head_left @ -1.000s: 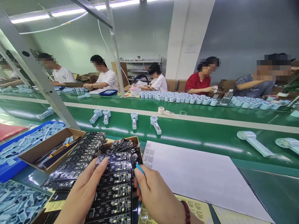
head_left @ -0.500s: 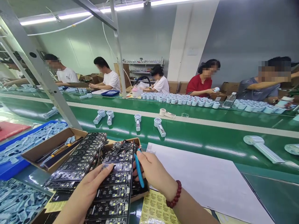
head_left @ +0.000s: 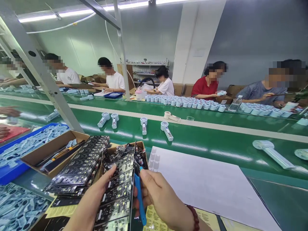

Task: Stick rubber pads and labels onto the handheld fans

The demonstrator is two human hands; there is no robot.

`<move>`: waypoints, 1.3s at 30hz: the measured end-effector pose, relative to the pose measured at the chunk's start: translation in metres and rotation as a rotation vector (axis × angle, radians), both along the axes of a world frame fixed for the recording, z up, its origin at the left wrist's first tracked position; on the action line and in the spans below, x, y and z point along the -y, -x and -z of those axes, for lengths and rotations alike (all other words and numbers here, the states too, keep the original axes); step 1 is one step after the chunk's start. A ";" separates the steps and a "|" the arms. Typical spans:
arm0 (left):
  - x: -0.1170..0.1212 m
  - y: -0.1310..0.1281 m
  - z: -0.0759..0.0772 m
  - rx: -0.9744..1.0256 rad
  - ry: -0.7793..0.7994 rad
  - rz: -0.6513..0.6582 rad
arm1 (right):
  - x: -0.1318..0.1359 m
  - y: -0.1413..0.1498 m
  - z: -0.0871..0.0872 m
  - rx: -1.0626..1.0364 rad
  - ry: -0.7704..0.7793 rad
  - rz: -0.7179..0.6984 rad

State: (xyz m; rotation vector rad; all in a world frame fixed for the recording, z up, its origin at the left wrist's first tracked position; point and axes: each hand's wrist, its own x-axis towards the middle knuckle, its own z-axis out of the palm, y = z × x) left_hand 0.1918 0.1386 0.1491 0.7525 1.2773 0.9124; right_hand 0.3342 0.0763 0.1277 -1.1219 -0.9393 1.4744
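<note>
My left hand (head_left: pixel 96 189) grips a black circuit board panel (head_left: pixel 113 210), its thumb lying on the face and the other fingers hidden beneath. The panel is tilted, with rows of small boards and pale square parts. My right hand (head_left: pixel 161 195) is closed round blue-handled side cutters (head_left: pixel 140 200) at the panel's right edge. Their dark tips are close to the edge; whether they touch it cannot be made out. Behind the panel stands a cardboard box (head_left: pixel 144 152) of loose circuit boards. A stack of similar panels (head_left: pixel 81 163) lies to the left.
A cardboard tray (head_left: pixel 31 157) holds tools, beside a blue tray (head_left: pixel 12 178) of light-blue plastic parts. White paper (head_left: pixel 204 183) and yellow label sheets (head_left: pixel 156 219) lie on the right. Beyond runs a green conveyor belt (head_left: pixel 192 138) carrying handheld units (head_left: pixel 167 130). Several co-workers sit opposite; another person's hands (head_left: pixel 8 112) show at far left.
My right hand and the cutters have moved down and nearer along the panel's right edge. The panel has shifted slightly. Another person's hands have appeared at far left.
</note>
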 end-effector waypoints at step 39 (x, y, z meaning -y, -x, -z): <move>0.016 -0.006 0.002 0.234 -0.002 0.005 | -0.006 -0.017 -0.004 -0.344 0.097 -0.028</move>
